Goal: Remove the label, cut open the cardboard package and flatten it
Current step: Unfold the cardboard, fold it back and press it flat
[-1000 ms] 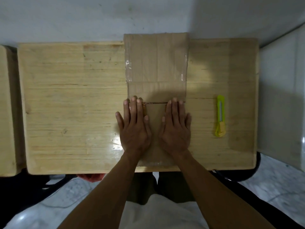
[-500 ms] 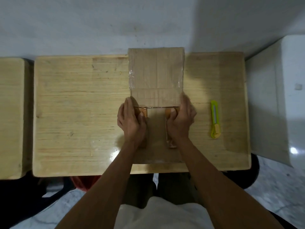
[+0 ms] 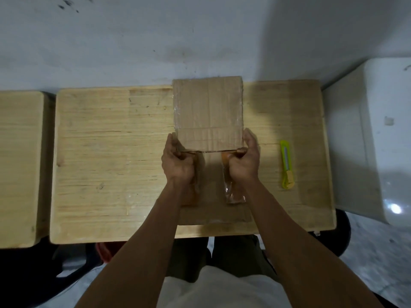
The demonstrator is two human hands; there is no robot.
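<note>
The brown cardboard package (image 3: 208, 112), cut open and nearly flat, lies across the middle of the pale wooden table (image 3: 111, 152), reaching from the far edge to just short of the near edge. A second ago both hands lay spread, palms down, pressing its near half. Now the left hand (image 3: 178, 162) and the right hand (image 3: 244, 162) have curled, each pinching one end of the raised near edge of the far panel, thumbs under and fingers over. Beneath them two narrow side flaps, edged with clear tape, stand up from the lower panel. That suggests the pressing did not hold and the person is reopening the fold to lay the flaps flat; flattening looks unfinished.

No label shows on the visible faces, so that step seems done. The package holds nothing visible. The yellow-green plastic utility knife (image 3: 287, 165) lies untouched near the right edge of the table, well apart from the hands.
</note>
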